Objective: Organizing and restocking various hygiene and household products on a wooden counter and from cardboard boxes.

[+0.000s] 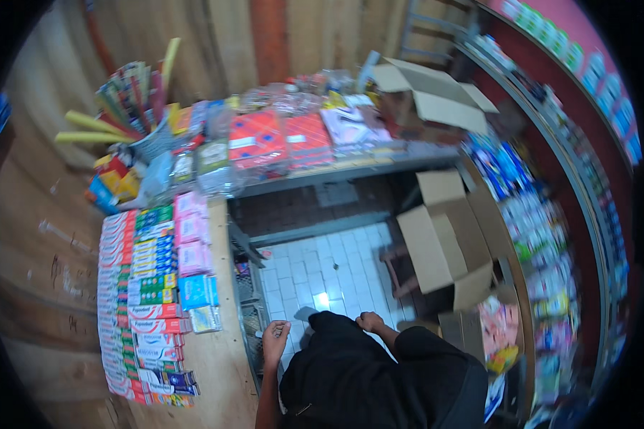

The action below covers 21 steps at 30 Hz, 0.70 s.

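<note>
My left hand is raised beside the wooden counter's edge, its fingers curled with the thumb near them; a small whitish thing shows at its left side, and whether the hand holds it I cannot tell. My right hand is closed at the front of my black clothing; whether it grips the cloth is unclear. Left of my left hand, rows of toothpaste boxes lie stacked on the wooden counter. Pink packets and blue packets lie along their right side.
Ahead, a shelf bears red packaged goods and an open carton. Another open cardboard box stands to the right, by a wooden stool. Packed shelves curve along the right. White tiled floor lies before me.
</note>
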Each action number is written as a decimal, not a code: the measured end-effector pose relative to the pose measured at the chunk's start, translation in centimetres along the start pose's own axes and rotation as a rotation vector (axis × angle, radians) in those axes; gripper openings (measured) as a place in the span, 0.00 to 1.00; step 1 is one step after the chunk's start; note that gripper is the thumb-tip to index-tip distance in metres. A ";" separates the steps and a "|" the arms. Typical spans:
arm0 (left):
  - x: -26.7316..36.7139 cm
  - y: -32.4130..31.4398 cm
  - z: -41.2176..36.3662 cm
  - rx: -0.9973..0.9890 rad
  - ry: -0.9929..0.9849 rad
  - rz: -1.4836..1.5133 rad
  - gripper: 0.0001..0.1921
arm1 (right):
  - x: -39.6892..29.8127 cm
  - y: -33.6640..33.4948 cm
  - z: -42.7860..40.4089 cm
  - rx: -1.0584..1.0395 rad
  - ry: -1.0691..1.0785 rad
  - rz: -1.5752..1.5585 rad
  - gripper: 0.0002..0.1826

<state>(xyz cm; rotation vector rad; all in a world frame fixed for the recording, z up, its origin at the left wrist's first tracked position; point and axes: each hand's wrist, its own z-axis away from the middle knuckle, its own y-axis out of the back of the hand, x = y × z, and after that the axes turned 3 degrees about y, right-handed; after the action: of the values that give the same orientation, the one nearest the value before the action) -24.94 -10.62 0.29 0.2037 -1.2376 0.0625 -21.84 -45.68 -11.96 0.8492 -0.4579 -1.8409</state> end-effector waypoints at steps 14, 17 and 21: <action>-10.1 -7.8 1.0 -0.834 0.323 -0.426 0.15 | 10.0 -13.8 20.6 0.200 -0.363 -0.460 0.20; -9.6 -9.4 2.2 -0.882 0.408 -0.568 0.18 | 11.1 -14.7 23.3 0.280 -0.429 -0.510 0.20; -10.7 -10.2 3.5 -0.826 0.538 -0.649 0.16 | 14.7 -13.8 23.2 0.469 -0.765 -0.517 0.14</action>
<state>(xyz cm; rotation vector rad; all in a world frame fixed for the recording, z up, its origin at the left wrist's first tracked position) -30.07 -20.62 -9.96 -0.1389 -0.5399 -0.8899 -51.15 -54.89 -10.21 0.5534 -1.2822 -2.5806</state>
